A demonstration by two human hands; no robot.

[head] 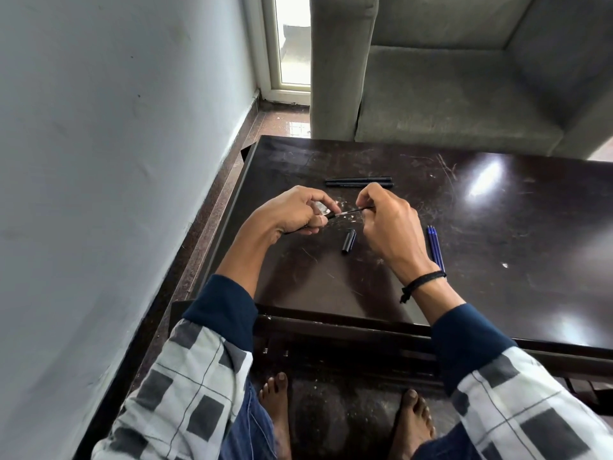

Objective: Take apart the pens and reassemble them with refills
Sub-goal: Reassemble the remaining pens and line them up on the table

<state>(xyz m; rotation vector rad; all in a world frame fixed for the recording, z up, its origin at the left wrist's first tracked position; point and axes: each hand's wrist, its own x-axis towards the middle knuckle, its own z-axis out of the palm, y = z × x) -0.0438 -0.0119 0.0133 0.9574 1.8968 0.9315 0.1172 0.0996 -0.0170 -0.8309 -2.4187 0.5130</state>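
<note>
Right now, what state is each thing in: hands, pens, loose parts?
Left hand: grips the pen barrel.
Right hand: pinches the thin refill.
Pen barrel: uncapped, held above the table.
Thin refill: partly out of the barrel, spanning between the hands.
Cap: off, lying on the table.
Two black pens: whole, lying side by side, untouched.
Blue refills: loose, lying together on the table.
</note>
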